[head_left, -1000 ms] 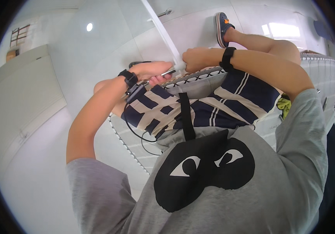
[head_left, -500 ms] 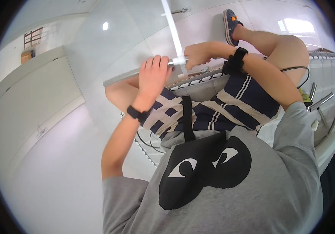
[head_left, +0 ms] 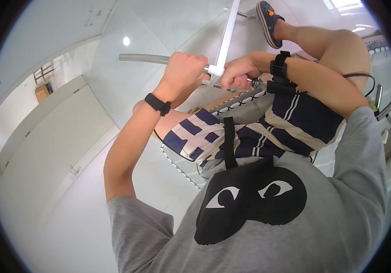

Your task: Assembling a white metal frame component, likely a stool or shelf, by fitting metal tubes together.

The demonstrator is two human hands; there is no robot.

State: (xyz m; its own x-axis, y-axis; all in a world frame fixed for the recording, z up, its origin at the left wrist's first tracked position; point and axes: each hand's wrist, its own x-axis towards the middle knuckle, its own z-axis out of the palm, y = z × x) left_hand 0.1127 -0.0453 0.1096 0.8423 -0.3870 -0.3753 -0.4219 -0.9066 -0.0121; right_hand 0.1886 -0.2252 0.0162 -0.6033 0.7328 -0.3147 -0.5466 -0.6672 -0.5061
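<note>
My left hand (head_left: 184,73) is wrapped round a shiny metal tube (head_left: 143,58), whose bare end sticks out to the left. A white plastic connector (head_left: 214,71) sits between my two hands, and a long white rod (head_left: 228,36) rises from it toward the top edge. My right hand (head_left: 240,74) is closed just right of the connector, on the same metal tube as far as I can tell; its fingers hide most of that part. Below the connector, a second metal bar (head_left: 220,86) passes behind. A shiny metal fitting (head_left: 255,83) shows beside my right wrist.
Under me is a seat edged with black-and-white lacing (head_left: 236,102). Chrome legs (head_left: 390,107) stand at the right. A metal piece (head_left: 240,13) lies on the tiled floor near my dark clog (head_left: 268,22). At the left are a white cabinet (head_left: 45,145) and a cardboard box (head_left: 43,93).
My left hand has gone from lying over the tube to a closed grip round it. The tube's left end has lifted, and the white rod now leans to the right.
</note>
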